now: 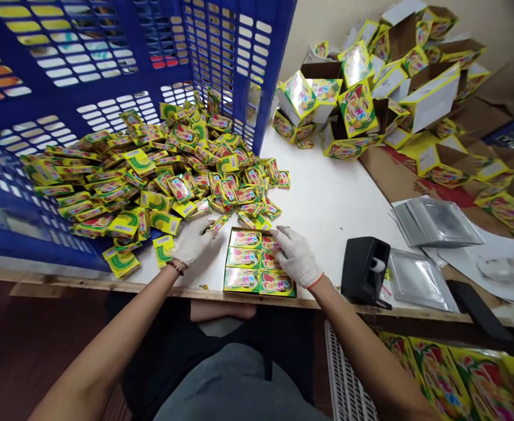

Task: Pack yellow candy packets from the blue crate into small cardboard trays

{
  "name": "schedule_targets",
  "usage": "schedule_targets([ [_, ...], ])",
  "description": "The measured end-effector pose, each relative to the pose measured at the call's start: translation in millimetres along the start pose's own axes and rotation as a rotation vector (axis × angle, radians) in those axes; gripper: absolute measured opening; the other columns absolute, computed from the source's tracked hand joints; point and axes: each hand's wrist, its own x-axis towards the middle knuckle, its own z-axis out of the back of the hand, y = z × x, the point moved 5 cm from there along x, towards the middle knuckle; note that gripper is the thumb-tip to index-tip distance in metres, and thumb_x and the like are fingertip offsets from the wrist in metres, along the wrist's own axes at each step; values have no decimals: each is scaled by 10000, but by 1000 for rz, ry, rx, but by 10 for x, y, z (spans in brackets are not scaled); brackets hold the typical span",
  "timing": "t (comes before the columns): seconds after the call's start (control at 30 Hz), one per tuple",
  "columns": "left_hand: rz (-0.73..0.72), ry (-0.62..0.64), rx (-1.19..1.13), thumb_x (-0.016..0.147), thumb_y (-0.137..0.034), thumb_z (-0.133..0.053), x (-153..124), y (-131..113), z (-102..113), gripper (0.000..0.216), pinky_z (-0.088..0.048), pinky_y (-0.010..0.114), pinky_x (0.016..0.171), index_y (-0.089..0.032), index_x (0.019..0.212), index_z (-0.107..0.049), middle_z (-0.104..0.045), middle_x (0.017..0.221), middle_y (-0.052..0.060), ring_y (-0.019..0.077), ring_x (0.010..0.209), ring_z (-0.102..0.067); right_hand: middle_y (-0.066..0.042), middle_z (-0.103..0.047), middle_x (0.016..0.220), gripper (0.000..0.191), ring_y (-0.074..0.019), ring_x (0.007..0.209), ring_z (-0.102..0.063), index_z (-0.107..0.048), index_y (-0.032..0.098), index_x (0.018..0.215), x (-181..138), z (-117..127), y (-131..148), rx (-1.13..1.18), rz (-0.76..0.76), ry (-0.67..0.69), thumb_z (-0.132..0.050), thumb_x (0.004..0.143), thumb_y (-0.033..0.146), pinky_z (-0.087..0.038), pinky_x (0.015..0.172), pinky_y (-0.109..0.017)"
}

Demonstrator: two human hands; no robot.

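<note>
Head view: an open box of packets lies at the table edge, between both gloved hands. The left hand pinches one small packet just left of the box. The right hand rests, fingers loosely spread, on the box's right column. Six packet faces show, in two columns; some are partly covered. The loose pile is too dense to count.

Soft bright light comes from above. The white table past the right hand glows pale. Things by the left hand look sharp. Far from both hands the edges bend, and below them it is dim.
</note>
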Motion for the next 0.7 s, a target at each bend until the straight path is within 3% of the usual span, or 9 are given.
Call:
schedule_targets([
  [0.1,-83,200,-321,880,-584,-523,-83,-530,-201,470,-514,344,925,-191,1072,-695,-725,1071,66,255,1066,-643,-175,-484,1422,544,-296,1322,-415,-473,180,1432,143,128,150,70,130,-73,-488,889,212,-395,1030,-445],
  [0.17,-144,303,-366,890,-567,-518,-120,-834,-367,465,-526,342,906,-187,1089,-697,-731,1057,62,250,1039,-656,-149,-539,1345,478,-270,1247,-488,-531,205,1372,206,140,172,143,142,-68,-454,899,204,-426,1003,-412],
  [0.2,-158,289,-324,912,-533,-491,-118,-923,-433,447,-525,353,909,-184,1108,-691,-731,1064,68,251,1036,-658,-138,-574,1279,437,-249,1190,-527,-565,200,1321,218,132,138,185,113,-76,-433,904,194,-441,985,-382],
  [0.33,-220,55,101,946,-329,-421,-80,-969,-599,398,-464,416,1017,-152,1240,-624,-675,1230,130,273,1163,-605,-116,-633,1133,341,-209,1057,-589,-592,153,1198,129,28,-220,281,-151,-147,-399,922,212,-465,941,-324],
  [0.47,-458,65,488,928,-331,-478,-170,-947,-775,453,-360,488,1107,-127,1323,-569,-548,1414,173,324,1334,-458,-91,-660,1073,272,-219,1007,-600,-639,181,1089,46,-121,-436,197,-341,-89,-432,938,269,-461,915,-350],
  [0.57,-502,85,616,927,-413,-493,-235,-938,-831,542,-333,509,1110,-109,1374,-530,-519,1438,198,343,1336,-446,-135,-598,1269,268,-260,1202,-517,-672,178,1084,109,-162,-376,33,-328,-73,-497,929,309,-410,1000,-395],
  [0.7,-505,84,650,904,-432,-524,-264,-960,-907,610,-213,585,1164,-152,1443,-474,-471,1497,175,366,1405,-375,-152,-463,1493,424,-353,1418,-311,-571,185,1332,192,-292,-241,-148,-206,82,-485,946,338,-274,1104,-555],
])
